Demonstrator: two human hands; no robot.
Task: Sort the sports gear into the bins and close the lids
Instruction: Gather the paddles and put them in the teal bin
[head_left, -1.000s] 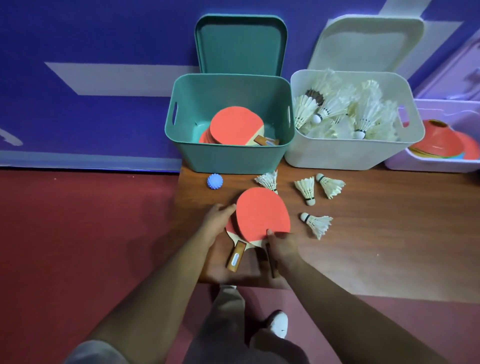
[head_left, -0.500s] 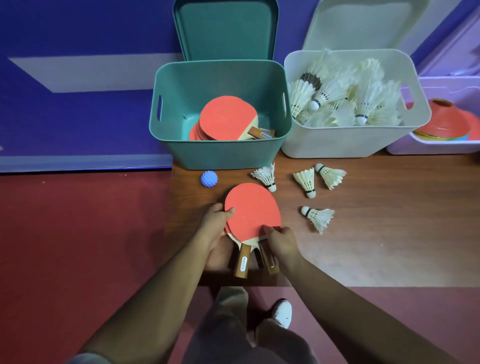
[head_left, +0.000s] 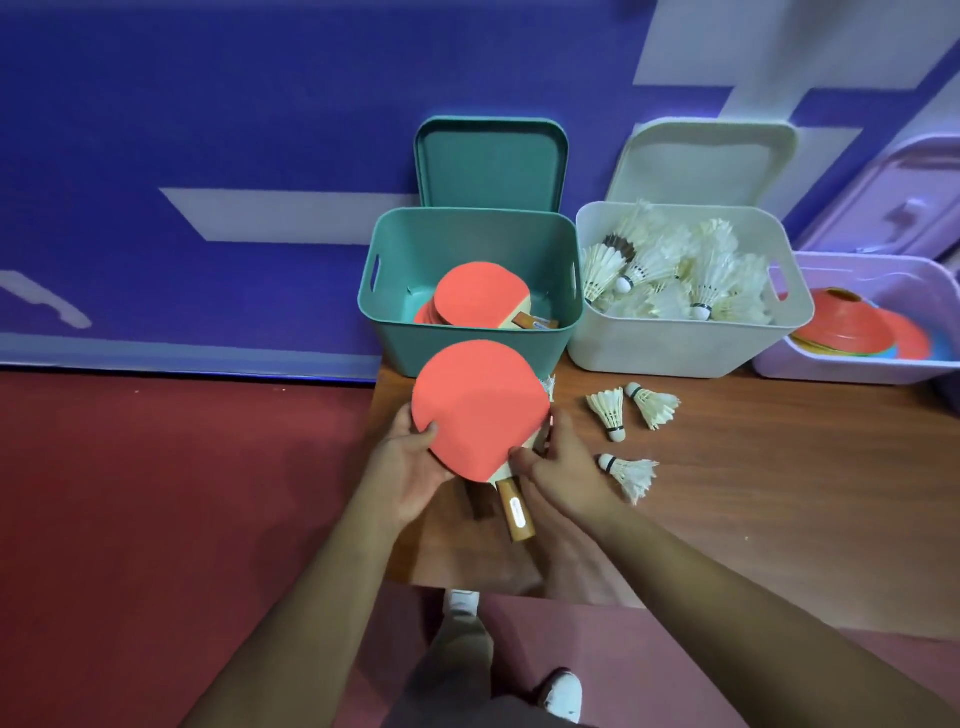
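Paddles (head_left: 480, 410), table-tennis, red rubber faces, wooden handles: stacked, held at frame centre over the wooden worktop (head_left: 779, 493), just in front of the teal plastic bin (head_left: 395, 332). Left hand (head_left: 410, 462) grips the stack's left edge, thumb on the top face; right hand (head_left: 566, 467) pinches the neck. More red paddles (head_left: 480, 299) lie inside the teal bin, with the teal lid (head_left: 491, 163) upright behind. White plastic bin (head_left: 675, 348), to its right, holds feather shuttlecocks (head_left: 675, 280). Three loose white shuttlecocks (head_left: 608, 410) lie on the worktop, right of centre.
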